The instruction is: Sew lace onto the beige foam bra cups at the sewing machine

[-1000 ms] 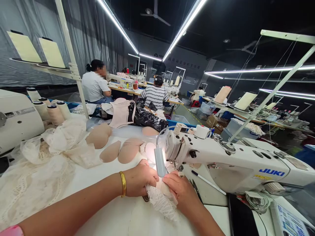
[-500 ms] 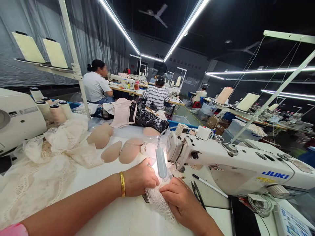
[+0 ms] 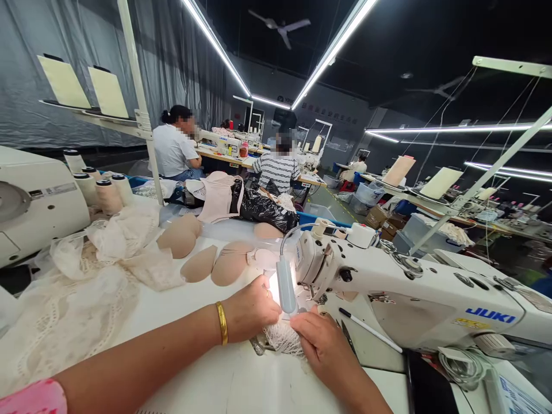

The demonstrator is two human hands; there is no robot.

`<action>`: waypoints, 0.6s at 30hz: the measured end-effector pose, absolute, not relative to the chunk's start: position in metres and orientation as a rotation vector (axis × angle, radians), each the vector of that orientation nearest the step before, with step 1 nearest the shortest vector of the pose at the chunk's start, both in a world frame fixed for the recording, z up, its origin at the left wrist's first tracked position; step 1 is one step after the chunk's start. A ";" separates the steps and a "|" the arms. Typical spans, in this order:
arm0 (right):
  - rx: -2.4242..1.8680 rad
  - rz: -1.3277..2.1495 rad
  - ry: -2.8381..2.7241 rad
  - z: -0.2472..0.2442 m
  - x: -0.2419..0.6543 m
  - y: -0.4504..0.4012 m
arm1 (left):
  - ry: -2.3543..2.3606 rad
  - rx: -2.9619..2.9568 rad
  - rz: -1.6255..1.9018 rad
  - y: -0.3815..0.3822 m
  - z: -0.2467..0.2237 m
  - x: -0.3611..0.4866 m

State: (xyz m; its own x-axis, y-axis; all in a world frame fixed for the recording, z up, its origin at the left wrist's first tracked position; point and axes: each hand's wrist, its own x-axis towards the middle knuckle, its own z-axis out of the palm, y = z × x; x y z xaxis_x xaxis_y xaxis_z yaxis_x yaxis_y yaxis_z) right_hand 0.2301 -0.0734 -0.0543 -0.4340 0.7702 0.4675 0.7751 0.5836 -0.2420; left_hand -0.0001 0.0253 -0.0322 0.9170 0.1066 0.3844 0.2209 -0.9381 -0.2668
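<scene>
White lace fabric lies at the needle end of a white sewing machine. My left hand, with a gold bracelet at the wrist, is closed on the lace's left side. On its right side my right hand pinches the edge between thumb and fingers. A grey lamp on a bent neck hangs over the work and hides the needle and part of the lace. Behind my left hand lie beige moulded bra cups. Partly covered by my right hand are black scissors.
Sheer lace cloth is heaped at left beside thread cones. A white pen and a dark phone-like slab lie at right. Beyond the table are a black plastic bag and two seated people.
The lace has moved away from me under the lamp, and less hangs toward me. My right hand has followed it forward. The whole view has shifted slightly.
</scene>
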 end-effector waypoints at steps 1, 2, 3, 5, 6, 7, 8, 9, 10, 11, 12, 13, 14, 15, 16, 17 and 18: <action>-1.262 -0.032 -2.271 -0.055 0.231 -0.073 | -0.254 -2.757 -0.542 0.025 -0.034 0.001; -1.307 -0.059 -2.260 -0.056 0.232 -0.073 | -0.266 -2.741 -0.559 0.024 -0.035 0.003; -1.362 -0.086 -2.245 -0.056 0.232 -0.072 | -0.280 -2.719 -0.580 0.023 -0.036 0.004; -1.472 -0.113 -2.200 -0.057 0.233 -0.070 | -0.310 -2.668 -0.629 0.021 -0.039 0.008; -1.511 -0.108 -2.173 -0.057 0.234 -0.068 | -0.330 -2.643 -0.655 0.020 -0.041 0.010; -1.530 -0.098 -2.148 -0.056 0.234 -0.067 | -0.351 -2.624 -0.673 0.020 -0.042 0.012; -1.538 -0.090 -2.126 -0.056 0.234 -0.065 | -0.373 -2.614 -0.680 0.019 -0.044 0.014; -1.542 -0.089 -2.104 -0.056 0.234 -0.063 | -0.394 -2.613 -0.678 0.019 -0.045 0.016; -1.547 -0.092 -2.087 -0.056 0.234 -0.062 | -0.408 -2.617 -0.667 0.018 -0.046 0.017; -1.555 -0.097 -2.074 -0.057 0.234 -0.060 | -0.418 -2.627 -0.653 0.017 -0.046 0.018; -1.565 -0.101 -2.064 -0.057 0.234 -0.060 | -0.426 -2.642 -0.637 0.016 -0.045 0.019; -1.570 -0.103 -2.060 -0.057 0.234 -0.060 | -0.436 -2.665 -0.621 0.015 -0.044 0.019; -1.562 -0.109 -2.060 -0.058 0.234 -0.060 | -0.450 -2.698 -0.602 0.014 -0.042 0.019; -1.538 -0.118 -2.063 -0.058 0.234 -0.060 | -0.467 -2.740 -0.579 0.013 -0.040 0.019; -1.506 -0.129 -2.066 -0.058 0.234 -0.061 | -0.485 -2.789 -0.551 0.012 -0.037 0.017; -1.472 -0.138 -2.070 -0.058 0.235 -0.061 | -0.502 -2.844 -0.517 0.011 -0.034 0.015; -1.440 -0.149 -2.075 -0.058 0.235 -0.062 | -0.513 -2.900 -0.476 0.011 -0.030 0.013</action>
